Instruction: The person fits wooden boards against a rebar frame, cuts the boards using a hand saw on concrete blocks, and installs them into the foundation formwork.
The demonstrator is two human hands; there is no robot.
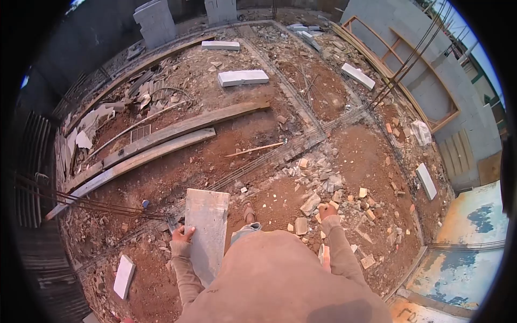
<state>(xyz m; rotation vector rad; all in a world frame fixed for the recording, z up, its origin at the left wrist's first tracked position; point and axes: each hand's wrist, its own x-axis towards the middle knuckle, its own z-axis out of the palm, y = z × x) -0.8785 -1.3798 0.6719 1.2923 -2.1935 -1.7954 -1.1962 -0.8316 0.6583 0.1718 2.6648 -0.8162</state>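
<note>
My left hand [183, 234] is closed on the left edge of a long, flat, pale grey slab [209, 229]. The slab stands at a steep angle along my left side, and its lower end passes out of sight behind my body. Over the rubble to my right, my right hand [327, 211] is held with curled fingers; whether anything is inside them is hidden. Broken pieces of masonry [311, 204] lie just below and beside that hand. One of my feet [249, 212] shows on the red soil between the slab and the rubble.
White blocks [242, 78] lie scattered about the ground. Long planks [177, 129] rest at the left. Steel reinforcing bars [258, 160] cross the soil ahead, and upright rods [401, 75] rise at the right. A wooden frame [425, 81] leans on the grey wall.
</note>
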